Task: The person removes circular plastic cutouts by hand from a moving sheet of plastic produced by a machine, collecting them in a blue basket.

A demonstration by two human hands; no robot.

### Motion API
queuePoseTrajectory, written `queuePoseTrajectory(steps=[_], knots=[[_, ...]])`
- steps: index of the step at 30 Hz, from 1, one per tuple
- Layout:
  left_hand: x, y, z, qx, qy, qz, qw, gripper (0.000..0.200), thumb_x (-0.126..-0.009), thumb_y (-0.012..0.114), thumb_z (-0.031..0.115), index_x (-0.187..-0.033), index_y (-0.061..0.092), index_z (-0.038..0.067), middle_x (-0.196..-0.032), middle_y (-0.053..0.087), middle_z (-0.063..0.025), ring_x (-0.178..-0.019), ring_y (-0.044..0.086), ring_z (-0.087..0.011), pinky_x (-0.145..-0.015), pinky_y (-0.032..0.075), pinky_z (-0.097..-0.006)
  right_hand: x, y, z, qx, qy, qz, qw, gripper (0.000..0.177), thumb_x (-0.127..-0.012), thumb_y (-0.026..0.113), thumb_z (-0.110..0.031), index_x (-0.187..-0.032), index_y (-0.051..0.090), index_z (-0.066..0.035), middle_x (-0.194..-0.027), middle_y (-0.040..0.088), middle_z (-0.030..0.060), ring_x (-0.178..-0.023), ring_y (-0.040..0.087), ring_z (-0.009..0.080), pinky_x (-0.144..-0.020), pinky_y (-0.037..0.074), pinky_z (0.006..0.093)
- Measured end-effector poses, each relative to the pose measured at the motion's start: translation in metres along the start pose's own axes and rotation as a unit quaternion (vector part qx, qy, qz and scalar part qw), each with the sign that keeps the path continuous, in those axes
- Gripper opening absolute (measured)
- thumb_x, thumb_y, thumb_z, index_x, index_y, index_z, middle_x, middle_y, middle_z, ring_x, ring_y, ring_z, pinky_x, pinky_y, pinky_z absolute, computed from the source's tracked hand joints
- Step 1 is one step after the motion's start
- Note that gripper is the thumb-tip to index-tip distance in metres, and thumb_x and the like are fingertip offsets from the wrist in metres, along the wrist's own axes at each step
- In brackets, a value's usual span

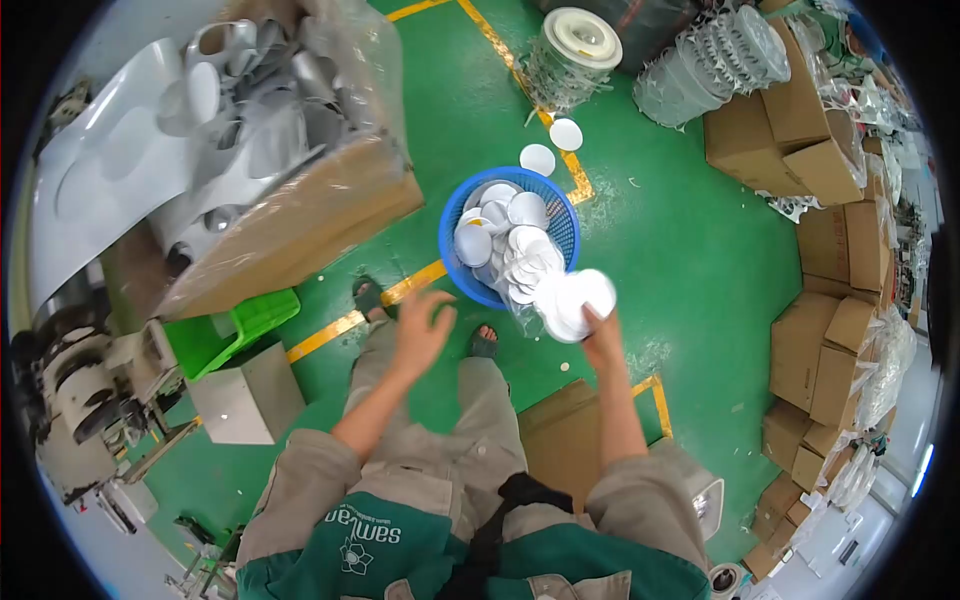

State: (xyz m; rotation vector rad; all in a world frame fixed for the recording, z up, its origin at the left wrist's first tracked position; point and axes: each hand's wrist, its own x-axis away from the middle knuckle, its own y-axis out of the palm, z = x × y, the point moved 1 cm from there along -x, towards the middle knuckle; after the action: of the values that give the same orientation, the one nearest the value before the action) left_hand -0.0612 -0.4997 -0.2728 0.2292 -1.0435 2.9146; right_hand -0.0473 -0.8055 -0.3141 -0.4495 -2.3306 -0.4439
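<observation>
My right hand (pixel 603 338) grips a few white round discs (pixel 572 305) by their edge, in front of and to the right of a blue plastic basket (pixel 447 262). Motion blurs these discs a little. Inside the basket lies a loose heap of similar white discs (pixel 525 255), with some clear plastic film at its front edge. My left hand (pixel 424 328) hangs with nothing in it at the basket's near left, its fingers apart. Beyond the basket, two more white discs (pixel 537 159) rest on the green floor.
At the left stands a large carton (pixel 300 225) of glossy white plastic parts, with a green bin (pixel 240 330) below it. Stacked clear plastic pieces (pixel 570 60) stand at the back. Cardboard boxes (pixel 815 345) line the right side. Flat cardboard (pixel 562 440) lies near my legs.
</observation>
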Motion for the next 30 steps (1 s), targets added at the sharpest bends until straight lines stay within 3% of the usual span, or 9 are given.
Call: queuePoseTrajectory(steps=[4,6,10,13,15,20,22,26,30], knots=[[-0.025,0.251,-0.132,0.182,-0.274,-0.068,0.942,0.073,-0.066,0.072,0.027,-0.123,0.034,0.005,-0.122,0.04,-0.0202,-0.115,0.039,-0.0315,-0.095,0.033,-0.0371,-0.071,-0.061,0.133,-0.1,0.106,0.011,0.989,0.053,-0.083,0.047,0.004,-0.131,0.029,-0.009,-0.127,0.042,0.0103,-0.113,0.046,0.0292,-0.088,0.046,0.0448],[-0.048,0.296,-0.146,0.249,-0.483,-0.104,0.833,0.105,-0.059,0.079,0.032,-0.132,0.01,0.005,-0.124,0.036,-0.0252,-0.11,0.042,-0.0325,-0.089,0.038,-0.038,-0.108,-0.071,0.171,-0.122,0.114,0.045,0.985,0.055,-0.082,0.045,0.006,-0.131,0.028,-0.011,-0.126,0.042,0.0113,-0.114,0.046,0.0309,-0.088,0.045,0.0475],[-0.079,0.371,-0.211,0.353,-0.297,-0.087,0.883,0.029,-0.079,0.057,0.011,-0.103,0.043,0.002,-0.083,0.058,-0.0131,-0.067,0.061,-0.0193,-0.056,0.048,-0.0322,-0.185,-0.076,0.215,0.008,0.043,0.079,0.996,0.055,-0.082,0.049,0.005,-0.13,0.028,-0.012,-0.125,0.042,0.0103,-0.113,0.045,0.0252,-0.09,0.042,0.0434],[-0.094,0.306,-0.144,0.376,-0.156,-0.033,0.913,0.005,-0.085,0.045,0.006,-0.087,0.041,0.003,-0.06,0.05,-0.0069,-0.048,0.055,-0.0151,-0.042,0.044,-0.0289,-0.238,-0.061,0.231,0.094,0.062,0.04,0.993,0.053,-0.081,0.055,-0.001,-0.128,0.031,-0.008,-0.114,0.052,0.0115,-0.099,0.054,0.0236,-0.076,0.047,0.0332],[-0.101,0.276,-0.117,0.388,-0.16,-0.042,0.907,0.007,-0.089,0.044,0.01,-0.086,0.04,0.004,-0.057,0.049,-0.0048,-0.046,0.052,-0.0124,-0.041,0.041,-0.0267,-0.264,-0.052,0.24,0.435,-0.033,-0.002,0.9,0.052,-0.08,0.06,-0.01,-0.126,0.036,-0.006,-0.105,0.057,0.0125,-0.091,0.058,0.0235,-0.071,0.047,0.0286],[-0.081,0.232,-0.115,0.316,-0.144,-0.061,0.936,0.012,-0.088,0.049,0.016,-0.092,0.047,0.005,-0.068,0.054,-0.0066,-0.057,0.055,-0.0134,-0.053,0.044,-0.0282,-0.237,-0.062,0.181,0.475,-0.163,0.047,0.863,0.078,-0.065,0.073,-0.035,-0.121,0.04,0.009,-0.121,0.046,0.0266,-0.112,0.043,0.0379,-0.098,0.032,0.0416],[-0.078,0.176,-0.102,0.335,-0.153,-0.018,0.929,0.015,-0.087,0.051,0.015,-0.098,0.049,0.005,-0.072,0.056,-0.0062,-0.062,0.056,-0.0131,-0.058,0.046,-0.0274,-0.229,-0.095,0.165,0.657,-0.18,0.151,0.716,0.075,-0.064,0.072,-0.027,-0.12,0.038,0.01,-0.116,0.049,0.0262,-0.107,0.048,0.0393,-0.092,0.037,0.0433],[-0.049,0.028,-0.083,0.359,-0.082,0.205,0.907,0.02,-0.087,0.051,0.012,-0.104,0.051,0.004,-0.077,0.056,-0.0046,-0.07,0.055,-0.0108,-0.062,0.045,-0.0266,-0.157,-0.077,0.106,0.611,-0.114,0.045,0.782,0.046,-0.069,0.067,-0.024,-0.105,0.056,0.003,-0.096,0.062,0.0182,-0.083,0.061,0.0287,-0.077,0.047,0.0345],[-0.012,-0.188,-0.056,0.381,-0.071,0.48,0.787,0.015,-0.087,0.05,0.007,-0.101,0.051,0.001,-0.085,0.054,-0.0033,-0.079,0.053,-0.0112,-0.074,0.043,-0.0238,-0.015,0.135,0.028,0.386,-0.276,-0.141,0.869,0.016,-0.087,0.051,-0.009,-0.094,0.057,0.004,-0.08,0.06,0.0073,-0.071,0.058,0.0133,-0.065,0.048,0.0243]])
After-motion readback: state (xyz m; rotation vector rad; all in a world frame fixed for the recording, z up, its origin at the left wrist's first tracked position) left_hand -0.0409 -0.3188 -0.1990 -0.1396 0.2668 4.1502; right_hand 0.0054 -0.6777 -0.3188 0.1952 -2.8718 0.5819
